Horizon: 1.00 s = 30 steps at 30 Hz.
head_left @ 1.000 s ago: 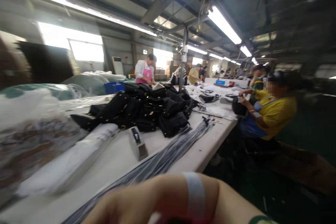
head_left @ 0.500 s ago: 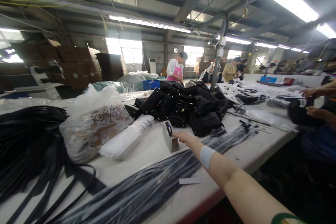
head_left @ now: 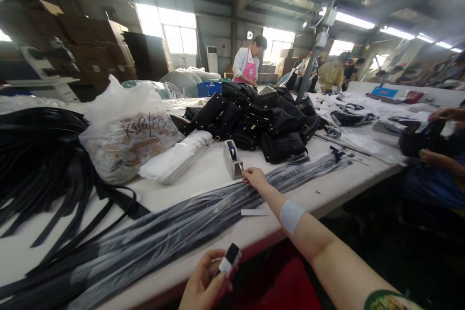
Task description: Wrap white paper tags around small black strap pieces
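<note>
Small black piece (head_left: 227,260) in the left hand (head_left: 204,282), right hand (head_left: 255,178) at the tape dispenser (head_left: 231,159)

At the bottom centre of the frame, the left hand is closed around the small black piece, which has a white band across its middle and slants up to the right. Near the middle of the frame, the right hand has its fingers drawn together at the near end of the grey tape dispenser; whether they pinch any tape is too small to tell. A pale patch (head_left: 291,216) sits on the right forearm.

The dispenser stands on the white tabletop (head_left: 336,181), just beyond a long bundle of dark strips (head_left: 181,225) in clear plastic that runs from the lower left towards the right. A thin white strip (head_left: 253,212) lies at this bundle's near side. Behind the dispenser, black bags (head_left: 254,116) are heaped in the centre; left of it come a white plastic-wrapped roll (head_left: 176,157) and a marked plastic bag (head_left: 127,140). Loose black straps (head_left: 39,155) fill the left edge. A co-worker in a pink apron (head_left: 247,67) stands beyond the heap, upper centre.
</note>
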{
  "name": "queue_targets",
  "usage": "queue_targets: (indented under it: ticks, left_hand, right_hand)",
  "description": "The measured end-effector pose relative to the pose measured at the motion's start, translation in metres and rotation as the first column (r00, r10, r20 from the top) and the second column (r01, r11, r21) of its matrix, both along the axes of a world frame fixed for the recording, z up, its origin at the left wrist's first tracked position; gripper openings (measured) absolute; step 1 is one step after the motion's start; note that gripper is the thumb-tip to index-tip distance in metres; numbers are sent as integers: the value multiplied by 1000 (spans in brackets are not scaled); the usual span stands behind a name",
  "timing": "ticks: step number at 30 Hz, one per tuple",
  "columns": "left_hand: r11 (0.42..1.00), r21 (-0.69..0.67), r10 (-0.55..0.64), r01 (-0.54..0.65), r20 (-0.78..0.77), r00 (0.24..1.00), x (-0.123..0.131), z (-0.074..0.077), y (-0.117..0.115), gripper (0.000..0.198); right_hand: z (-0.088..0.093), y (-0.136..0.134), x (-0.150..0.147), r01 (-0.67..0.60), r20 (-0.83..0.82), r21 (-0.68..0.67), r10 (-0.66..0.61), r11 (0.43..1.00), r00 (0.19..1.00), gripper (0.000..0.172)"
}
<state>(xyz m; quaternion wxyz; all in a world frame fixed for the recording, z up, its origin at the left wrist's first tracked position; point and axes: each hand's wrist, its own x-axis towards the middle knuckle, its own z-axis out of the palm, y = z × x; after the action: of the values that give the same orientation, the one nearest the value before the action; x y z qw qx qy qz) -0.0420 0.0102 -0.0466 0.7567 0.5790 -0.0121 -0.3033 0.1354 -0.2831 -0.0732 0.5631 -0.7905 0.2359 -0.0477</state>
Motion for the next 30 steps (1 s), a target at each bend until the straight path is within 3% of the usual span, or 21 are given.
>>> queue_targets:
  ticks: [6, 11, 15, 20, 24, 27, 30]
  left_hand:
    - [1000, 8, -12, 11, 97, 995, 11, 12, -8, 62]
    - [1000, -3, -1, 1, 96, 995, 7, 9, -7, 58]
    - [1000, -2, 19, -19, 76, 997, 2, 4, -5, 61]
    - [1000, 20, 0, -2, 93, 996, 7, -1, -5, 60]
    - [998, 27, 45, -50, 158, 986, 8, 1, -8, 52]
    - [993, 106, 36, -60, 215, 976, 7, 5, -13, 45]
    - [978, 208, -49, 6, 204, 978, 6, 10, -19, 45]
  right_hand:
    - [6, -13, -7, 17, -15, 52, -17, 999, 1000, 22]
    - [9, -5, -9, -29, 6, 143, 28, 989, 1000, 21]
    - [24, -5, 4, -40, 63, 192, 28, 981, 998, 21]
    - [51, -4, 24, -14, 127, 172, -8, 985, 992, 19]
    - [44, 6, 14, 3, 125, 123, -18, 992, 992, 22]
    - [39, 6, 4, 20, 127, 113, -34, 993, 991, 23]
    - [59, -4, 13, 48, 173, 137, -72, 989, 982, 22]
